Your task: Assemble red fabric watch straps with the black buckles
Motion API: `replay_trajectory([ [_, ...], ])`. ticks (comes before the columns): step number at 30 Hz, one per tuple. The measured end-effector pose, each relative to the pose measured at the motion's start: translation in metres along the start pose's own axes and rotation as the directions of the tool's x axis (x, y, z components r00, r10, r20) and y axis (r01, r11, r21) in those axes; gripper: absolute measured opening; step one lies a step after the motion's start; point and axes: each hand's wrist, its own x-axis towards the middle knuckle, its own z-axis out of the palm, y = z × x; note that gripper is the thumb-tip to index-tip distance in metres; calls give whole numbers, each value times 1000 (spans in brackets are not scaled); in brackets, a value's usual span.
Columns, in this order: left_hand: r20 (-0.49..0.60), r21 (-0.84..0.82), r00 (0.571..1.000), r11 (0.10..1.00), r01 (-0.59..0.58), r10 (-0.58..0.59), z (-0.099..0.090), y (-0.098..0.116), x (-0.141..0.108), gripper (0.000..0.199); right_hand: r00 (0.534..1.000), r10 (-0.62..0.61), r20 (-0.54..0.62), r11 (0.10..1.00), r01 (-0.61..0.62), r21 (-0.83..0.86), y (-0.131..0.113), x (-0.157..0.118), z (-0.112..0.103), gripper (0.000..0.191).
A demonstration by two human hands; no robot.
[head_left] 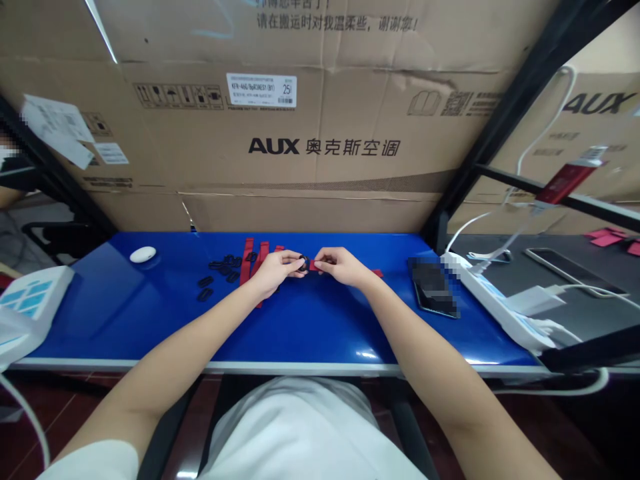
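Over the middle of the blue table (320,327) my two hands meet at one small piece of work. My left hand (270,273) pinches a small black plastic buckle (303,264) between thumb and fingertips. Closed on a red webbing strap (313,265) beside the buckle is my right hand (345,265); the strap's far end shows to the right of it. Whether the strap runs through the buckle is too small to tell. Several more red straps (247,263) lie by my left hand, partly hidden by it. Left of them are several loose black plastic buckles (205,281).
A white oval object (143,255) lies back left, and a white device with blue pads (35,307) stands at the left edge. Rightward are a dark phone (435,293), a white power strip (495,300) with cables, and a black frame post (490,100). A cardboard box (320,167) walls the back.
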Motion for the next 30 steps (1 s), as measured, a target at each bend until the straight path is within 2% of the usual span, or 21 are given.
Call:
replay_trajectory([
  [5, 89, -45, 995, 998, -42, 46, 2, 1, -2, 31, 1000, 28, 11, 999, -29, 23, -2, -1, 0, 19],
  [10, 173, 21, 983, 997, -68, 63, 4, 3, -6, 38, 999, 26, 40, 995, -29, 94, -1, -1, -1, 20],
  [16, 117, 86, 992, 995, -58, 48, 6, 5, -7, 44, 996, 28, 85, 987, -41, 158, -1, -1, -1, 21],
  [23, 57, -48, 998, 999, -18, 21, 4, 3, -3, 45, 998, 33, 49, 997, -36, 71, 0, -1, -1, 20],
  [30, 60, -23, 998, 1000, -14, 15, 4, -1, -3, 44, 998, -2, 56, 997, -2, 73, -3, -1, 3, 17],
])
